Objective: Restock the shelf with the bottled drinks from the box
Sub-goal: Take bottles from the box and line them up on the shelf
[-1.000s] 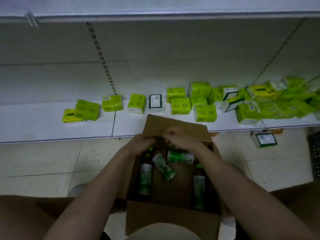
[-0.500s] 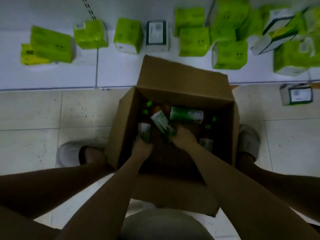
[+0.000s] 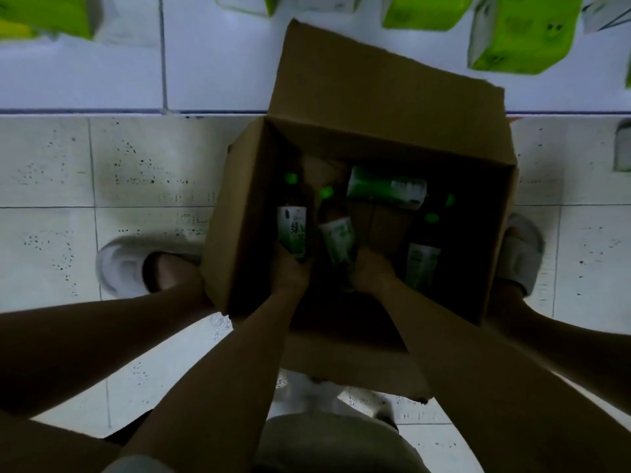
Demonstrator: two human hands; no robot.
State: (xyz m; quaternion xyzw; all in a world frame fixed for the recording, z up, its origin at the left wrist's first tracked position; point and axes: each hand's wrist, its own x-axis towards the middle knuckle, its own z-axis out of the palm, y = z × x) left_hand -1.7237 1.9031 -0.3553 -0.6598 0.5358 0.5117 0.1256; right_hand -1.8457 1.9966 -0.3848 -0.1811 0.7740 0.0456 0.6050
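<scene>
An open cardboard box [image 3: 239, 213] stands on the floor between my feet, with several green-capped, green-labelled drink bottles inside. My left hand [image 3: 290, 269] grips the lower part of an upright bottle [image 3: 292, 230] at the box's left side. My right hand [image 3: 370, 273] grips the base of a second, tilted bottle [image 3: 338, 238] in the middle. Another bottle [image 3: 387, 191] lies on its side at the back of the box, and one more [image 3: 421, 264] stands at the right. The white bottom shelf [image 3: 211, 70] runs along the top of the view.
Green and white packs [image 3: 519, 35] lie on the shelf behind the box, more at the top left [image 3: 47, 15]. The box's rear flap [image 3: 382, 93] stands up over the shelf edge. My slippered feet [image 3: 119, 268] flank the box on pale floor tiles.
The view has tipped further down and closer to the box. Both hands went from the box's rear rim down inside, and each now grips a bottle, lifted a little.
</scene>
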